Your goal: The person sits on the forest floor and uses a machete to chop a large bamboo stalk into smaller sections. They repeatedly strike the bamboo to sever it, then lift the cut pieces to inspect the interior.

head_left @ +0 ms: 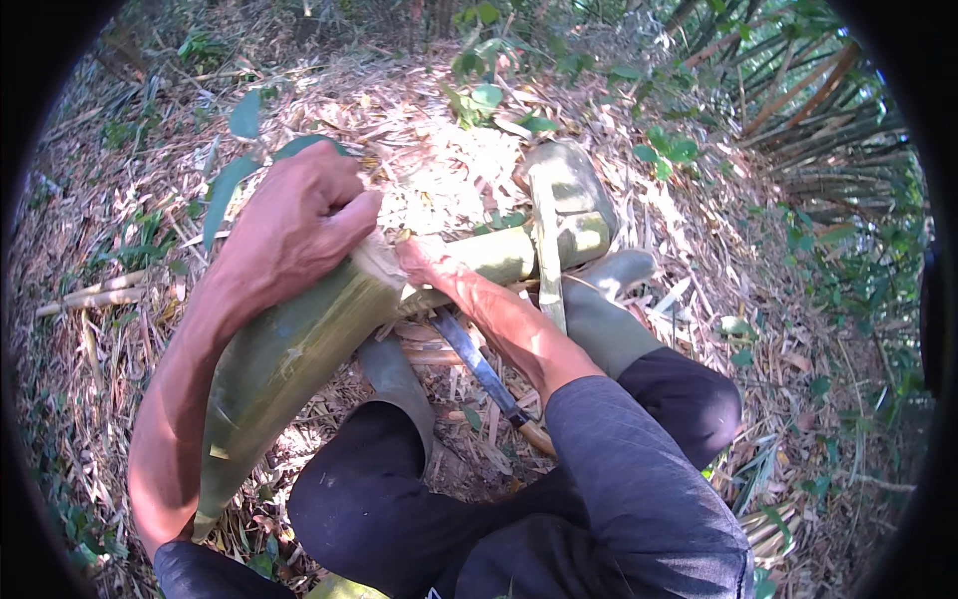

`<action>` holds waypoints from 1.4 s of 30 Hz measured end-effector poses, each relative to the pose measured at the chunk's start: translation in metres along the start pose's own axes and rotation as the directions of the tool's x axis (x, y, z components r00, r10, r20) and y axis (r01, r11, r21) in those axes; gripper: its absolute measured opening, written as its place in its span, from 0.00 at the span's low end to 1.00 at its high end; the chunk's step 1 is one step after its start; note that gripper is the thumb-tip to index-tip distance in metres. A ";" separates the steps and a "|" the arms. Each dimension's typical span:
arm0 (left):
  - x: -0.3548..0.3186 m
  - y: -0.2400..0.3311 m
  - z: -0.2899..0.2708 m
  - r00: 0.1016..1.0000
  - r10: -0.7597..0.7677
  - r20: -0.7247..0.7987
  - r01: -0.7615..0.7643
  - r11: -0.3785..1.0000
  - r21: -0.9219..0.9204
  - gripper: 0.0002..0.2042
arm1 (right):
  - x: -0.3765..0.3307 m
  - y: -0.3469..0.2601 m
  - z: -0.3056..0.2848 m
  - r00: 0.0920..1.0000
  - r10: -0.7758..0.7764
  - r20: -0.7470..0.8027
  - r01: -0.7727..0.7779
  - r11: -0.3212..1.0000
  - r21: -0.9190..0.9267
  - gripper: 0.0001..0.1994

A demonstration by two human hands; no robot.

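Note:
A thick green bamboo piece [299,364] leans along the inside of my left forearm, its pale, ragged cut end up near both hands. Over the far side of that end, my left hand [304,220] is closed on the bamboo, thumb lying along the rim. My right hand [424,262] is just right of the same end with its fingers bent; what they pinch, if anything, is hidden. Below my right forearm a long blade [469,354] with a wooden handle [535,436] lies slanting between my legs.
Right of my hands lies a horizontal bamboo length [496,257], crossed by a pale split strip [548,235]. Beyond it is a green bamboo chunk [576,180]. My boots [607,324] stand among dry leaves. A leafy sprig [232,185] rises beside my left hand; bamboo stems [833,150] crowd the far right.

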State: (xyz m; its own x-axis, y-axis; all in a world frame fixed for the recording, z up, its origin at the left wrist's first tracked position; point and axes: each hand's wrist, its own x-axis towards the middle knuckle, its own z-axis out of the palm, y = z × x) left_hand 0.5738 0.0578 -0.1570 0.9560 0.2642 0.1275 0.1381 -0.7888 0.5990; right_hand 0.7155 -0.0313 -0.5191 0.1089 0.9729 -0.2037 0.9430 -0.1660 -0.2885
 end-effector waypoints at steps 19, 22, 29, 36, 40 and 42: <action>0.012 0.012 0.003 0.999 0.017 0.032 -0.017 1.000 -0.018 0.18 | -0.072 0.062 -0.077 0.945 0.288 0.155 -0.311 0.938 0.152 0.25; 0.047 -0.013 0.041 0.996 0.008 0.092 -0.008 1.000 -0.001 0.17 | -0.042 0.127 -0.051 0.885 0.423 0.193 -0.455 0.872 0.180 0.26; 0.089 -0.098 0.140 0.994 0.006 0.111 -0.006 1.000 -0.006 0.14 | 0.007 0.175 0.024 0.899 0.114 -0.423 -0.128 0.992 -0.007 0.20; 0.100 -0.146 0.193 0.991 -0.025 0.134 0.021 0.999 0.032 0.14 | 0.009 0.161 -0.014 0.921 0.268 0.281 -0.339 0.910 0.240 0.22; 0.095 -0.166 0.189 0.996 -0.039 0.086 0.034 0.998 0.055 0.15 | 0.033 0.135 -0.014 0.977 0.212 -0.011 -0.212 0.977 -0.019 0.25; 0.092 -0.168 0.187 0.996 -0.042 0.075 0.039 0.998 0.039 0.14 | 0.041 0.135 -0.018 0.982 0.146 0.118 -0.143 0.989 -0.028 0.25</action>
State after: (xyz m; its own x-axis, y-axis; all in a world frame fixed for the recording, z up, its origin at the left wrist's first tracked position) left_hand 0.6868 0.1111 -0.3934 0.9661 0.2547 0.0425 0.1853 -0.7986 0.5726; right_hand 0.8526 -0.0111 -0.5495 0.2072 0.9125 -0.3527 0.9261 -0.2992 -0.2300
